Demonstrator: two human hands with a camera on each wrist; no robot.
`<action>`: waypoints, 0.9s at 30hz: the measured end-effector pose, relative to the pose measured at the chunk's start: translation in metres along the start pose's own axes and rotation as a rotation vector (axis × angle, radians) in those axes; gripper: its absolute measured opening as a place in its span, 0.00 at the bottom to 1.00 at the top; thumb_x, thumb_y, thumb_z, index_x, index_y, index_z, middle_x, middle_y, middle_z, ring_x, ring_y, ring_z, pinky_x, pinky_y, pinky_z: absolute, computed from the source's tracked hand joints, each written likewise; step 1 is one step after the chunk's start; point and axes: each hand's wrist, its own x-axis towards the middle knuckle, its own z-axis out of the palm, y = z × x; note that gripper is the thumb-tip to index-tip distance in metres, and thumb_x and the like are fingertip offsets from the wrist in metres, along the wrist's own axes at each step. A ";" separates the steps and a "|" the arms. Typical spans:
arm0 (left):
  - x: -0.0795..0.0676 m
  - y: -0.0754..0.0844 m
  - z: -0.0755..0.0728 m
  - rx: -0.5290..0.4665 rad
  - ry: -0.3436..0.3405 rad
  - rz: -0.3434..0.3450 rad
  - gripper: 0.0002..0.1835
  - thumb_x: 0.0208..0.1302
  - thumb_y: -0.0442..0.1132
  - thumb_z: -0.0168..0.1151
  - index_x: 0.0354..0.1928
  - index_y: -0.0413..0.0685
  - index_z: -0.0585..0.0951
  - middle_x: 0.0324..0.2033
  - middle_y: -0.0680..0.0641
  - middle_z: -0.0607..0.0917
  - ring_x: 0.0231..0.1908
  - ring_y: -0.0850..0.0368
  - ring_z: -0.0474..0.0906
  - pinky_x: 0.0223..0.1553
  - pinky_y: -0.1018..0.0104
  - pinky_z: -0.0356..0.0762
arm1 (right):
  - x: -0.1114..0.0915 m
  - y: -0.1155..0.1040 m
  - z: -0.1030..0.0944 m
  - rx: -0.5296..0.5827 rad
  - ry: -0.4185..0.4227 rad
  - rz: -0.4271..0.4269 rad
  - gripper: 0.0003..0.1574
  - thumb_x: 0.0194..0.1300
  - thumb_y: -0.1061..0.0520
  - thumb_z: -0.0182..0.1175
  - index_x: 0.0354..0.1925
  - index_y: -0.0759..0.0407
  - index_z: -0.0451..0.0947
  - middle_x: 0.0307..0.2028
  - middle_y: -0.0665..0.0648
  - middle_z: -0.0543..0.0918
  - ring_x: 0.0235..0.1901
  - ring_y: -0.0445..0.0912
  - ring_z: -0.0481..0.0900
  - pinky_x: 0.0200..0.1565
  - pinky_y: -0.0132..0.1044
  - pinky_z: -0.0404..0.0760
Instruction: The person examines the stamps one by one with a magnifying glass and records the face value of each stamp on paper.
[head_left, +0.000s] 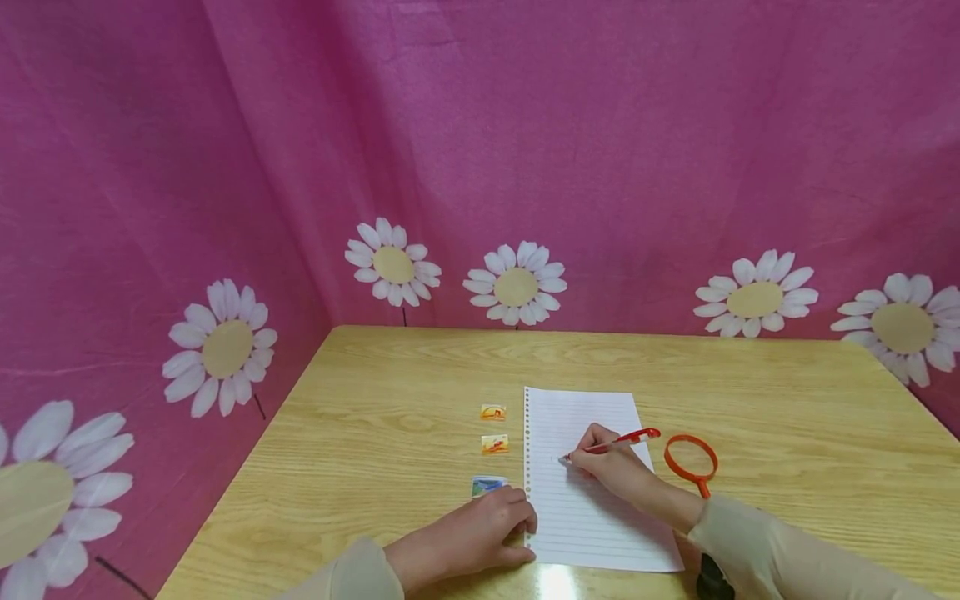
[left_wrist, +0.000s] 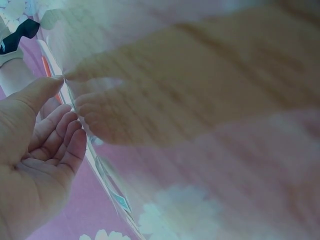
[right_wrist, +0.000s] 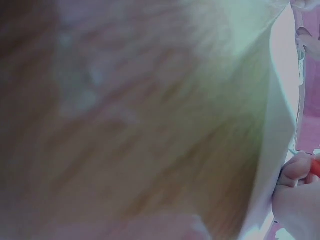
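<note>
My right hand grips a red pen with its tip at the upper middle of a lined sheet of paper. In the right wrist view, curled fingers show around the pen. My left hand lies at the sheet's lower left edge, its fingertips right at the punched holes. The left wrist view shows its thumb apart from loosely bent fingers, with nothing between them. Just above that hand is a small blue-green picture card, partly hidden behind it.
Two small orange and yellow picture cards lie in a column left of the sheet. A red-rimmed magnifying glass lies to its right, close to the right sleeve. Behind the wooden table hangs a pink curtain with daisies.
</note>
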 end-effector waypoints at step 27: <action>-0.001 -0.001 0.001 0.001 -0.009 0.000 0.10 0.62 0.47 0.67 0.39 0.52 0.80 0.33 0.59 0.75 0.34 0.71 0.64 0.37 0.84 0.65 | 0.002 0.003 -0.005 0.065 -0.051 -0.010 0.08 0.55 0.63 0.60 0.27 0.60 0.68 0.17 0.46 0.72 0.19 0.36 0.66 0.24 0.27 0.63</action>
